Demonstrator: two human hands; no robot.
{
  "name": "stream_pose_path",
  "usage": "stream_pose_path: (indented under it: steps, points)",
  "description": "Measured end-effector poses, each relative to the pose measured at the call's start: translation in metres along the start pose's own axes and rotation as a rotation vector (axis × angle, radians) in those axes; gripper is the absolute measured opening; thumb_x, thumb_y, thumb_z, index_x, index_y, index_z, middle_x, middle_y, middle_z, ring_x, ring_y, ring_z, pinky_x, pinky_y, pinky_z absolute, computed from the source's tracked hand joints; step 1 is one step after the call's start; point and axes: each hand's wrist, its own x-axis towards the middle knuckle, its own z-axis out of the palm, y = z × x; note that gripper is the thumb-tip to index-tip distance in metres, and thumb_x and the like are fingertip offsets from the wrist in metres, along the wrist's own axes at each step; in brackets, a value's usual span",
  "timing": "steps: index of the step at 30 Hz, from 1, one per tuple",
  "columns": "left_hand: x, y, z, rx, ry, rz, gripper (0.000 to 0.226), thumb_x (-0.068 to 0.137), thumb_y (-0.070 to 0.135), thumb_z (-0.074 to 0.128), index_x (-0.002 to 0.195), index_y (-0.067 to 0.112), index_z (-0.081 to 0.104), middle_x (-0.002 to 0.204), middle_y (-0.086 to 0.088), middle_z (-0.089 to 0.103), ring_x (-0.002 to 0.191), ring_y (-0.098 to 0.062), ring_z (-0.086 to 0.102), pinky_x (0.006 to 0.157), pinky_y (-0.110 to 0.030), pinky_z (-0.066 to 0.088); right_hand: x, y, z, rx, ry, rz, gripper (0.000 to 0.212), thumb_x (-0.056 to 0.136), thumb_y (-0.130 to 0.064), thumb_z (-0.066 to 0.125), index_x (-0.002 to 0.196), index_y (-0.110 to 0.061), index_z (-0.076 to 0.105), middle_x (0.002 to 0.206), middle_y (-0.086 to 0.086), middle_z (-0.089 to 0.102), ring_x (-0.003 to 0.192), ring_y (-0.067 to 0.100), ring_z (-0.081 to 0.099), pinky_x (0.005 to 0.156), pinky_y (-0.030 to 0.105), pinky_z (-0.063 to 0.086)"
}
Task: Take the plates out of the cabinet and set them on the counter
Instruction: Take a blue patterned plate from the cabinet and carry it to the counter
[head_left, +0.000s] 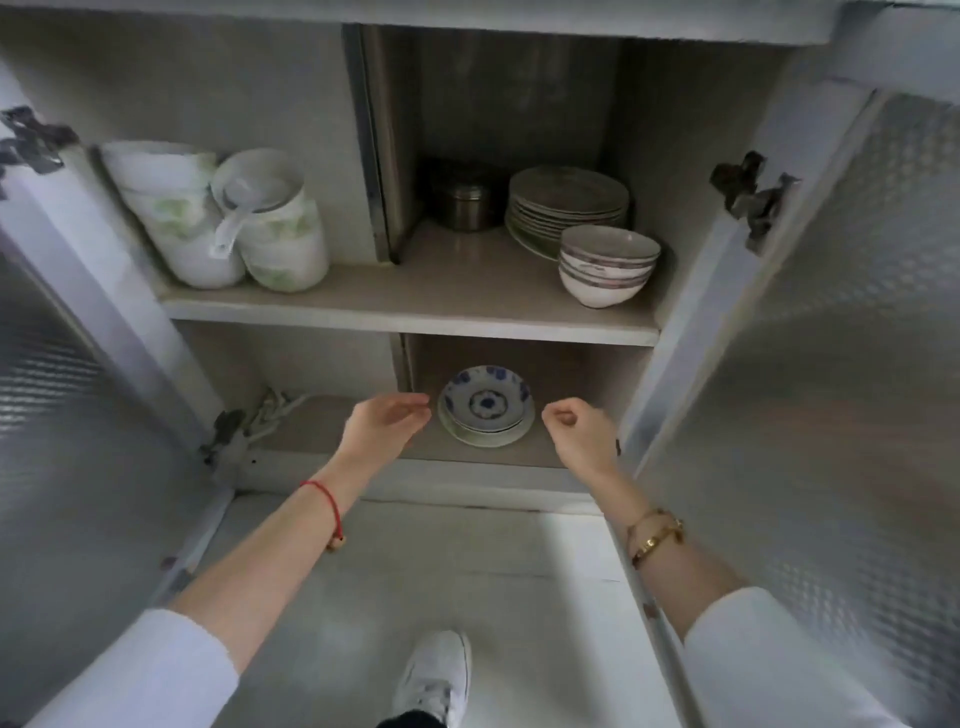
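White plate with blue floral pattern; white bowls with pale green prints (faded-looking); red cord; gold bracelet; white shoe.

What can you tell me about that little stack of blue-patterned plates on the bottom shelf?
The blue-patterned plates form a small stack: a white dish with blue flowers and a blue centre medallion on top, and wider pale plates beneath. They look like glazed ceramic and lie flat on the lower shelf, just right of its divider. The left hand and right hand flank the stack, and neither touches it.
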Motion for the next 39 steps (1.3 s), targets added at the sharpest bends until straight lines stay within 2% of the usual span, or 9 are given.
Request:
stream_pose_path:
  steps: [4, 10, 16, 20, 23, 28, 32, 34, 39]
  points:
    - [0.060, -0.048, 0.035, 0.071, -0.007, -0.094, 0.018, 0.091, 0.018, 0.066, 0.106, 0.024, 0.074, 0.108, -0.010, 0.075, 0.100, -0.029, 0.071, 0.096, -0.040, 0.056, 0.059, 0.049, 0.041, -0.100, -0.054, 0.097, 0.026, 0.095, -0.025, 0.057, 0.113, -0.010, 0.069, 0.114, 0.011, 0.071, 0.107, 0.029, 0.065, 0.080, 0.023, 0.040]
    - [0.158, -0.100, 0.085, 0.158, 0.003, -0.093, 0.014, 0.093, 0.022, 0.059, 0.102, 0.017, 0.069, 0.097, -0.008, 0.071, 0.100, -0.032, 0.069, 0.076, -0.032, 0.050, 0.136, 0.098, 0.084, -0.222, -0.104, 0.163, 0.029, 0.096, -0.032, 0.052, 0.116, -0.019, 0.067, 0.119, 0.012, 0.068, 0.109, 0.033, 0.062, 0.082, 0.028, 0.041]
    - [0.222, -0.129, 0.116, 0.088, 0.024, -0.104, 0.028, 0.092, 0.019, 0.067, 0.115, 0.005, 0.064, 0.123, -0.020, 0.068, 0.108, -0.032, 0.064, 0.091, -0.037, 0.051, 0.184, 0.109, 0.131, -0.105, -0.062, 0.148, 0.035, 0.097, -0.025, 0.055, 0.125, -0.003, 0.058, 0.124, 0.019, 0.065, 0.113, 0.033, 0.060, 0.075, 0.023, 0.034]
    - [0.234, -0.134, 0.124, 0.140, -0.042, -0.072, 0.055, 0.088, 0.024, 0.073, 0.138, 0.007, 0.055, 0.132, -0.015, 0.065, 0.122, -0.032, 0.061, 0.089, -0.027, 0.047, 0.195, 0.108, 0.150, -0.070, -0.011, 0.162, 0.042, 0.088, -0.015, 0.068, 0.124, 0.003, 0.054, 0.123, 0.022, 0.064, 0.114, 0.036, 0.060, 0.077, 0.026, 0.040]
    - [0.239, -0.136, 0.129, 0.195, -0.134, -0.104, 0.069, 0.082, 0.021, 0.079, 0.142, 0.008, 0.048, 0.136, -0.014, 0.061, 0.128, -0.031, 0.055, 0.099, -0.032, 0.049, 0.201, 0.110, 0.157, -0.108, 0.005, 0.164, 0.048, 0.082, -0.011, 0.073, 0.124, 0.003, 0.054, 0.125, 0.022, 0.063, 0.115, 0.035, 0.060, 0.079, 0.026, 0.041]
    - [0.244, -0.142, 0.137, 0.167, -0.122, -0.124, 0.065, 0.077, 0.012, 0.080, 0.136, 0.011, 0.054, 0.126, -0.013, 0.067, 0.122, -0.029, 0.059, 0.099, -0.033, 0.051, 0.212, 0.114, 0.158, -0.161, 0.002, 0.151, 0.040, 0.081, -0.002, 0.068, 0.118, 0.005, 0.056, 0.123, 0.023, 0.063, 0.114, 0.037, 0.060, 0.077, 0.028, 0.043]
    - [0.242, -0.146, 0.140, 0.159, -0.084, -0.076, 0.063, 0.074, 0.012, 0.080, 0.133, 0.014, 0.058, 0.127, -0.011, 0.067, 0.125, -0.029, 0.056, 0.100, -0.035, 0.051, 0.213, 0.119, 0.158, -0.101, -0.019, 0.184, 0.048, 0.078, 0.000, 0.071, 0.123, 0.005, 0.053, 0.126, 0.022, 0.061, 0.116, 0.036, 0.059, 0.089, 0.037, 0.052]
    - [0.241, -0.146, 0.142, 0.118, -0.063, -0.052, 0.058, 0.073, 0.007, 0.078, 0.129, 0.014, 0.063, 0.126, -0.012, 0.067, 0.128, -0.032, 0.053, 0.102, -0.044, 0.051, 0.213, 0.120, 0.159, -0.003, 0.003, 0.242, 0.047, 0.077, 0.004, 0.070, 0.120, 0.003, 0.053, 0.120, 0.021, 0.065, 0.108, 0.033, 0.063, 0.077, 0.033, 0.052]
    - [0.227, -0.142, 0.145, -0.102, 0.001, -0.052, 0.055, 0.076, -0.004, 0.073, 0.127, 0.012, 0.062, 0.122, -0.011, 0.069, 0.116, -0.029, 0.065, 0.092, -0.046, 0.058, 0.205, 0.120, 0.160, 0.233, 0.028, 0.287, 0.039, 0.077, 0.006, 0.071, 0.094, -0.013, 0.041, 0.104, 0.015, 0.062, 0.102, 0.034, 0.064, 0.075, 0.039, 0.057]
